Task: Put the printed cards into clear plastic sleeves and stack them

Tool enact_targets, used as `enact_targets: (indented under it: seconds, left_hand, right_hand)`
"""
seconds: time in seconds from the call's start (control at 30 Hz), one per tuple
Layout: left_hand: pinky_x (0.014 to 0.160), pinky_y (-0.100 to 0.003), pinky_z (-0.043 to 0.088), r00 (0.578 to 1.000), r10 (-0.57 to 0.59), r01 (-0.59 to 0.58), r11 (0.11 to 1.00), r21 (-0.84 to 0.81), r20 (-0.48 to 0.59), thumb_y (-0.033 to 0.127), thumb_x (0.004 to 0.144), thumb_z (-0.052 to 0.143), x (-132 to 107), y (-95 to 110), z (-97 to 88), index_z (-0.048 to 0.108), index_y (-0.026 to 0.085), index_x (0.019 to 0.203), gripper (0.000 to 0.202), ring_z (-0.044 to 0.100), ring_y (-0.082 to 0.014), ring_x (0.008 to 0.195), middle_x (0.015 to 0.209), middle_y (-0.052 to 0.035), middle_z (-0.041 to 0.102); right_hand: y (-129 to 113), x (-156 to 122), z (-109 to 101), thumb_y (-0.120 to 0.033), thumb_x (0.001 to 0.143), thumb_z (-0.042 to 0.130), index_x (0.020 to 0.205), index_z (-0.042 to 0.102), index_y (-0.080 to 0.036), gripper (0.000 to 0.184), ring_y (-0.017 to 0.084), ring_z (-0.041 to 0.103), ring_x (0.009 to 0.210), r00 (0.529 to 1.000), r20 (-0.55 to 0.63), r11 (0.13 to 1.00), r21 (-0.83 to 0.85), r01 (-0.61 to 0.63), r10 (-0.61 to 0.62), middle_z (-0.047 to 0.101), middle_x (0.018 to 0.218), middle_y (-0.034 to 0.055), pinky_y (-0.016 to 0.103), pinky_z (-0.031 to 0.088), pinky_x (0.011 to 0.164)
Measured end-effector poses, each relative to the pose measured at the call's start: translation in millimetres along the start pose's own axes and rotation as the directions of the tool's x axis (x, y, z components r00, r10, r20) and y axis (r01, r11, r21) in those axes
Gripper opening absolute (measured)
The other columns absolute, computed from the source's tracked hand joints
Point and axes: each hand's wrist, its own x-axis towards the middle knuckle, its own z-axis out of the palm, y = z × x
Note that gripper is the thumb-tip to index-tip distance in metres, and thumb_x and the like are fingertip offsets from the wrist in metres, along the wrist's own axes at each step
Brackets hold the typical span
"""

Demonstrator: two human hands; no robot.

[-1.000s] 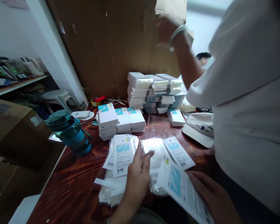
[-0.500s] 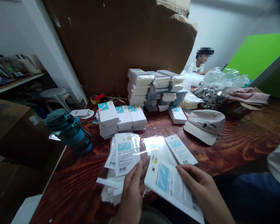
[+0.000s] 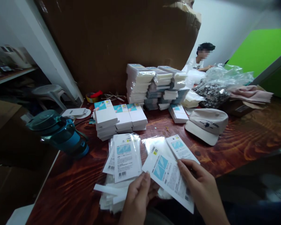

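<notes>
A white printed card point(image 3: 167, 176) with a blue picture panel and a yellow mark is tilted in front of me. My left hand point(image 3: 140, 195) pinches its left edge between thumb and fingers. At the opposite edge, my right hand point(image 3: 199, 184) grips the same card, thumb side uppermost. Under its upper part lie clear plastic sleeves point(image 3: 155, 144), and a small pile of similar cards point(image 3: 181, 149) rests just beyond my right fingers. To the left, sleeved cards point(image 3: 126, 157) are heaped on more clear sleeves, with a white strip point(image 3: 110, 189) across them.
Stacks of cards point(image 3: 106, 117) and taller packed bundles point(image 3: 140, 82) stand behind. A teal bottle point(image 3: 63, 134) is left; a beige cap point(image 3: 207, 125) and a plastic bag of small dark pieces point(image 3: 213, 92) are right. Another person point(image 3: 199, 61) sits at the back.
The card has turned to lie flatter, its yellow-marked corner now showing fully. My left thumb has moved onto its edge. A white-and-blue clothed shape at the right has moved away.
</notes>
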Motion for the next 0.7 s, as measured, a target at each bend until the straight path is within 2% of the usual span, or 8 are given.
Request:
enact_targets:
  seconds: [0.07,0.13,0.23,0.3,0.4,0.47,0.53,0.7]
  left_hand:
    - [0.080,-0.037,0.055,1.000,0.014,-0.014,1.000,0.020,0.019,0.047,0.070,0.076,0.2,-2.5,2.4,0.076,0.014,0.086,0.036,0.071,-0.0281,0.086,0.087,-0.0124,0.077]
    - [0.082,-0.038,0.055,0.999,0.034,-0.035,0.999,-0.019,-0.032,0.044,0.068,0.078,0.1,-1.2,4.1,0.076,0.015,0.085,0.033,0.071,-0.0283,0.088,0.084,-0.0101,0.077]
    - [0.078,-0.033,0.057,0.987,0.061,-0.072,0.995,-0.069,-0.147,0.042,0.063,0.083,0.9,7.7,5.1,0.074,0.017,0.078,0.030,0.072,-0.0254,0.083,0.077,-0.0063,0.077]
    - [0.074,-0.027,0.056,0.982,0.081,-0.093,0.994,-0.061,-0.172,0.039,0.061,0.084,3.5,16.0,4.5,0.073,0.017,0.073,0.028,0.072,-0.0224,0.081,0.075,-0.0049,0.076]
    - [0.073,-0.024,0.056,0.966,0.169,-0.181,0.983,-0.041,-0.195,0.042,0.067,0.080,11.2,29.2,1.7,0.073,0.017,0.085,0.031,0.072,-0.0206,0.083,0.082,-0.0055,0.077]
    - [0.072,-0.026,0.057,0.950,0.243,-0.251,0.968,-0.020,-0.195,0.045,0.073,0.075,16.9,36.9,-1.0,0.071,0.017,0.098,0.038,0.072,-0.0219,0.083,0.085,-0.0072,0.076]
    - [0.071,-0.029,0.057,0.944,0.280,-0.282,0.959,0.017,-0.173,0.044,0.074,0.074,20.6,41.8,-2.9,0.069,0.017,0.101,0.039,0.072,-0.0229,0.082,0.085,-0.0075,0.076]
    - [0.076,-0.031,0.056,0.969,0.213,-0.195,0.970,0.143,-0.129,0.045,0.074,0.074,17.2,37.9,2.5,0.072,0.016,0.094,0.036,0.071,-0.0237,0.080,0.078,-0.0068,0.076]
  right_hand:
    - [2.0,-5.3,6.2,-0.053,0.071,0.073,0.094,0.070,-0.021,0.039,0.023,0.062,0.072,0.999,-0.027,0.992,0.122,-0.034,0.037,0.070,0.078,0.0045,0.028,0.046,0.054]
    - [5.8,-9.1,8.0,-0.049,0.071,0.076,0.103,0.067,-0.024,0.042,0.021,0.062,0.070,0.995,0.026,0.937,0.334,-0.098,0.094,0.070,0.077,0.0027,0.027,0.048,0.055]
    - [15.0,-12.2,3.7,-0.041,0.072,0.078,0.092,0.067,-0.022,0.030,0.015,0.058,0.057,0.953,0.276,0.825,0.505,-0.254,0.124,0.066,0.066,-0.0002,0.025,0.046,0.053]
    - [22.2,-13.4,-0.9,-0.040,0.076,0.076,0.079,0.068,-0.018,0.023,0.012,0.056,0.054,0.896,0.438,0.835,0.462,-0.298,0.078,0.065,0.063,0.0006,0.024,0.044,0.054]
    - [31.0,-14.5,-6.9,-0.042,0.083,0.069,0.075,0.067,-0.017,0.026,0.012,0.056,0.057,0.854,0.519,0.894,0.369,-0.253,0.028,0.063,0.062,0.0004,0.024,0.043,0.058]
    - [33.4,-14.2,-9.8,-0.043,0.085,0.067,0.073,0.066,-0.017,0.028,0.011,0.054,0.055,0.850,0.525,0.921,0.314,-0.232,0.035,0.061,0.058,-0.0009,0.023,0.042,0.058]
    - [31.4,-13.3,-11.7,-0.044,0.084,0.067,0.073,0.066,-0.017,0.030,0.011,0.054,0.054,0.854,0.517,0.934,0.279,-0.221,0.047,0.061,0.056,-0.0012,0.023,0.041,0.057]
    - [8.3,-11.9,-7.9,-0.045,0.083,0.068,0.070,0.067,-0.018,0.030,0.014,0.056,0.058,0.879,0.475,0.941,0.274,-0.199,0.047,0.063,0.058,0.0000,0.023,0.044,0.058]
